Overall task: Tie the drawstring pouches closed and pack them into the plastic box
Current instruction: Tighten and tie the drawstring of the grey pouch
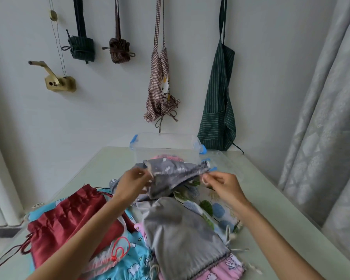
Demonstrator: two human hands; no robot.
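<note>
Plain grey pouch (182, 235) nearest; red pouch (69, 219) beside; plastic box (166, 146) beyond.

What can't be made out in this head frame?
- Contents of the clear plastic box with blue latches: only a pink patch shows; the grey patterned drawstring pouch held up in front hides the rest.
- Cord state: the left hand and right hand pinch the ends, but motion blur hides any knot.
- Dark red satin pouch: the left forearm covers part of it.
</note>
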